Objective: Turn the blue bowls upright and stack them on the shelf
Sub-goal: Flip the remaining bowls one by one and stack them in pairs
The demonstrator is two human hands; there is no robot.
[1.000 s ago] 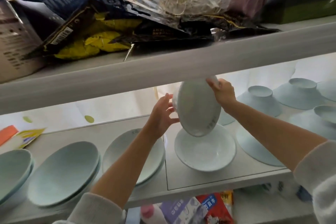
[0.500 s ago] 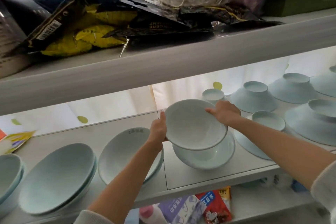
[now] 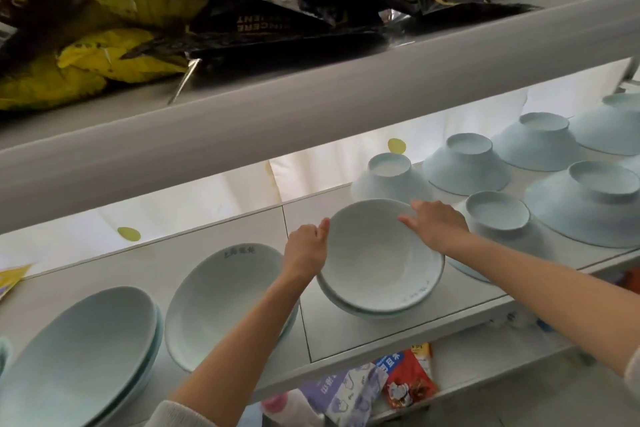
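A pale blue bowl (image 3: 381, 253) sits upright, nested in a second upright bowl (image 3: 349, 307) on the white shelf (image 3: 346, 336). My left hand (image 3: 306, 250) holds its left rim, thumb up along the edge. My right hand (image 3: 436, 225) holds the far right rim, fingers laid over the edge. Several blue bowls lie upside down to the right: the nearest (image 3: 498, 218) just behind my right hand, others (image 3: 391, 177) (image 3: 465, 166) further back. Two more upright stacks (image 3: 225, 302) (image 3: 79, 350) stand on the left.
The upper shelf board (image 3: 311, 94) hangs low over the bowls, loaded with black and yellow bags (image 3: 138, 45). Snack packets (image 3: 405, 378) lie on the shelf below. A large upturned bowl (image 3: 585, 204) sits at the far right.
The bowl, tipped on edge a second ago, has been turned upright and lowered into the upright bowl beneath. Both hands came down with it.
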